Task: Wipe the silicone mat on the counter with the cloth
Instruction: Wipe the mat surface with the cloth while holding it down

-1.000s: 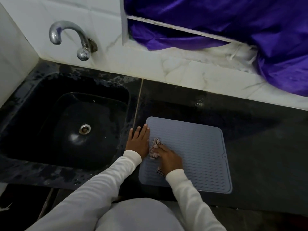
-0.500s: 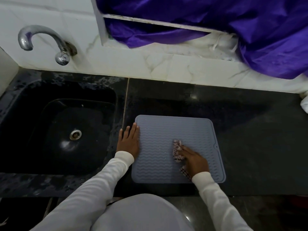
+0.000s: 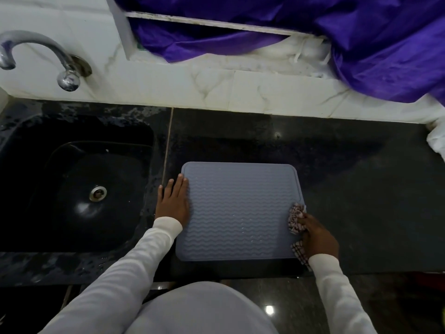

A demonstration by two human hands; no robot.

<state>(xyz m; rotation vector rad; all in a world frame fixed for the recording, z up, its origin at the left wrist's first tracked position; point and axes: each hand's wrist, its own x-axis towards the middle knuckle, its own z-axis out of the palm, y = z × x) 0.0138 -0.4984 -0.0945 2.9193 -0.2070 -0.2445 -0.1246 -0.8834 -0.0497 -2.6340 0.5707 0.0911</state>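
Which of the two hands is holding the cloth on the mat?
The right hand grips the bunched checked cloth at the right edge of the mat. The left hand lies flat with straight fingers on the left edge, holding nothing.

Bench (image 3: 361,201) right of and behind the mat (image 3: 240,213) is bare dark stone, open for hands. Sink (image 3: 72,189) drops away left of the mat. Tiled ledge (image 3: 240,92) and purple cloth (image 3: 385,56) close off the back.
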